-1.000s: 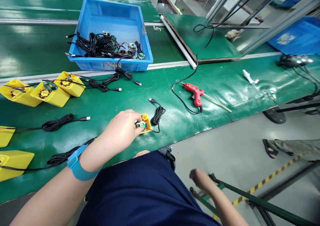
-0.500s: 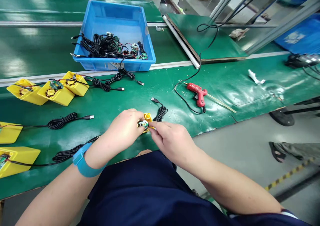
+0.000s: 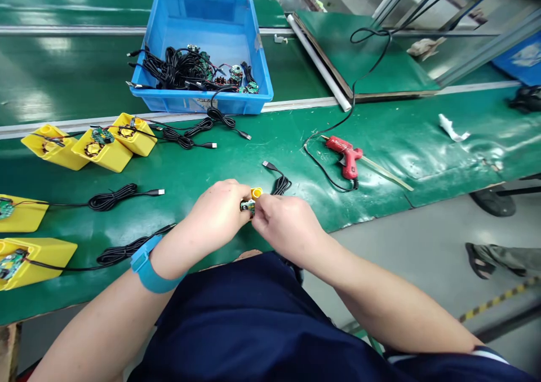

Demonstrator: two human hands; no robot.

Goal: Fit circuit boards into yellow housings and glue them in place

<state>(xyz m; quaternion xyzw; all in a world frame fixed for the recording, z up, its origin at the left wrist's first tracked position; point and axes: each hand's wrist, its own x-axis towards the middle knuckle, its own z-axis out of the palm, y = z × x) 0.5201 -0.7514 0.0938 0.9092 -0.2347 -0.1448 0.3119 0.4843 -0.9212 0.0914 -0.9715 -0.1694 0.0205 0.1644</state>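
A small green circuit board (image 3: 247,207) is pinched by my left hand (image 3: 222,210), whose wrist wears a teal strap. Just behind the board shows the corner of a yellow plastic housing (image 3: 256,192), mostly covered by my hands. My right hand (image 3: 289,218) is closed at the board's right side, thumb and forefinger together; whatever lies between its fingertips is hidden. Beyond the right hand lies a bundled black USB cable (image 3: 280,185), plug pointing away from me.
A red hot glue gun (image 3: 347,155) with a glue stick lies to the right. A blue bin (image 3: 203,101) of cabled circuit boards stands at the back. Several yellow housings (image 3: 114,156) with boards and cables lie on the left of the green bench (image 3: 203,170). A person's foot (image 3: 479,261) shows at right.
My right hand has come up from below the bench edge to the circuit board and closed there. The left hand has stayed on the board. The whole view has shifted slightly.
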